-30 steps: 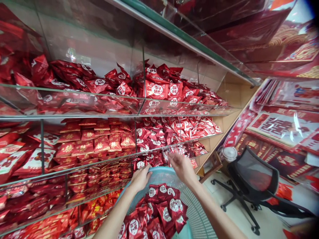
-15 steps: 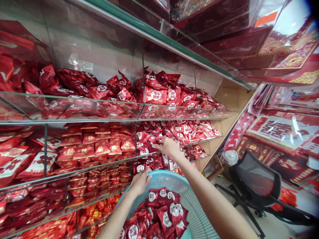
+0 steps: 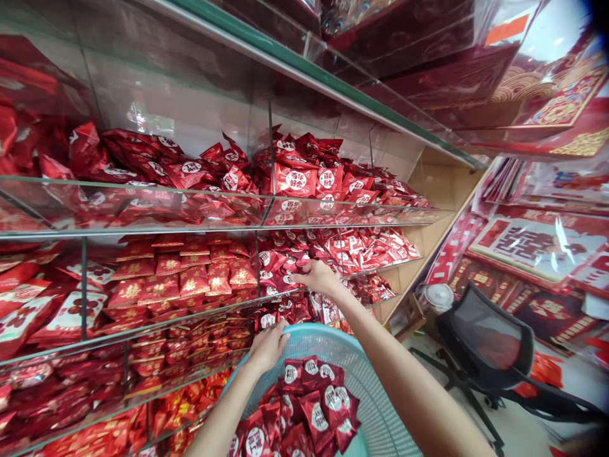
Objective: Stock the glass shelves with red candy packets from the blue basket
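Observation:
My left hand [image 3: 269,346] is closed over the far rim of a light-blue plastic basket [image 3: 383,374]. Inside it lie small dark-red candy packets [image 3: 316,416] with round white labels. My right hand [image 3: 321,278] reaches past the basket into a shelf bin of similar dark-red packets [image 3: 273,260]. Its thumb and fingers are bent around a packet [image 3: 301,261] at the bin's front, most of which is hidden.
Glass shelves [image 3: 190,231] with thin dividers hold red and gold packets [image 3: 181,276] on the left and larger red bags [image 3: 295,181] above. A green-edged glass shelf [image 3: 304,57] hangs overhead. At right stands a black mesh chair [image 3: 485,336] near a lidded cup [image 3: 438,296].
The fingers of my right hand have drawn in slightly at the shelf bin. My left hand keeps its place on the basket rim, and the view has shifted a little.

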`<act>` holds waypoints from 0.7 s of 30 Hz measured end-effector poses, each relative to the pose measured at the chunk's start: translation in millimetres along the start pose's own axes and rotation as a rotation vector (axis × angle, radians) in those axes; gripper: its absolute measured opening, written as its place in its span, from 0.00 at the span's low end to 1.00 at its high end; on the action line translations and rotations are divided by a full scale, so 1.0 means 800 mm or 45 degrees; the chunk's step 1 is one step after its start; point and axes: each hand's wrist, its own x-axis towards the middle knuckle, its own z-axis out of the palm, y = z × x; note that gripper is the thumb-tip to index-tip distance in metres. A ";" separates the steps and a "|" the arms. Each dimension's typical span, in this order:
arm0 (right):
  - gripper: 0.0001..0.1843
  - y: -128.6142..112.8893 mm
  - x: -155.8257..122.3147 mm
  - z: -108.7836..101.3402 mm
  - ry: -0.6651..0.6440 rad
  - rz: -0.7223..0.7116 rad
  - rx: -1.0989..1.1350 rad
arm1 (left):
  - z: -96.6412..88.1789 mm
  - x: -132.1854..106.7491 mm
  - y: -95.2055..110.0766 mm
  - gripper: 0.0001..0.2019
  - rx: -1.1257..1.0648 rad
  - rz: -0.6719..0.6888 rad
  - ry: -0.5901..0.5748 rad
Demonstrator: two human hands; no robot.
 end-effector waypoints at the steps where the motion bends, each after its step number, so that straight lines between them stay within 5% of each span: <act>1: 0.21 0.002 0.001 0.001 -0.010 -0.032 0.055 | 0.000 0.000 0.000 0.13 -0.009 -0.006 -0.002; 13: 0.16 0.006 -0.010 -0.008 -0.001 -0.241 1.056 | 0.002 0.002 -0.003 0.13 -0.025 0.026 0.002; 18: 0.14 0.022 -0.063 -0.025 0.177 -0.296 1.213 | 0.003 0.002 -0.002 0.14 -0.022 0.025 0.002; 21: 0.15 0.053 -0.104 -0.008 0.065 -0.191 1.249 | 0.004 0.002 -0.002 0.14 -0.033 0.037 0.028</act>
